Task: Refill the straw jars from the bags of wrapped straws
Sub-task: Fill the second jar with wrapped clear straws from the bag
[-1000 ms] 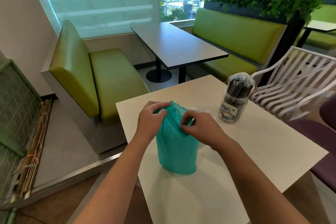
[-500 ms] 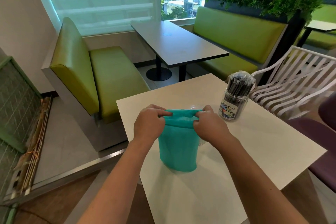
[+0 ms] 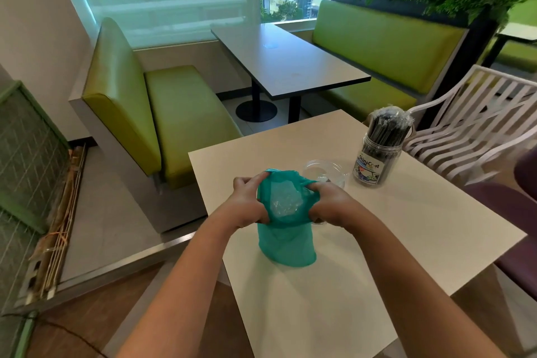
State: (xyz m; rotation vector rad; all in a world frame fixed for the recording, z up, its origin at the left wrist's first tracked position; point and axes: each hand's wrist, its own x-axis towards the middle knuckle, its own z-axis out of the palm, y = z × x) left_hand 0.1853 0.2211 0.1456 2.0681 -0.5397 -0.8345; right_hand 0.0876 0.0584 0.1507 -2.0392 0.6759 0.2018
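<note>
A teal plastic bag (image 3: 286, 244) stands upright on the white table (image 3: 406, 235). My left hand (image 3: 247, 202) grips the left side of its mouth and my right hand (image 3: 329, 202) grips the right side, holding the mouth spread wide. Clear crinkled plastic wrapping (image 3: 283, 202) shows inside the bag. Just behind my right hand stands a clear jar (image 3: 322, 170) with nothing visible in it, partly hidden by the hand. Farther right is a labelled clear jar (image 3: 379, 154) packed with dark wrapped straws that stick out of its top.
A white slatted chair (image 3: 470, 125) stands beyond the table's right corner and a purple seat (image 3: 517, 206) is at the right edge. Green booth benches (image 3: 180, 113) and a grey table (image 3: 287, 61) lie ahead. The floor drops to the left.
The bag's top was pinched shut between my hands and then stretched flat; now both hands have pulled the mouth wide, showing its contents. The clear jar behind it has come into sight.
</note>
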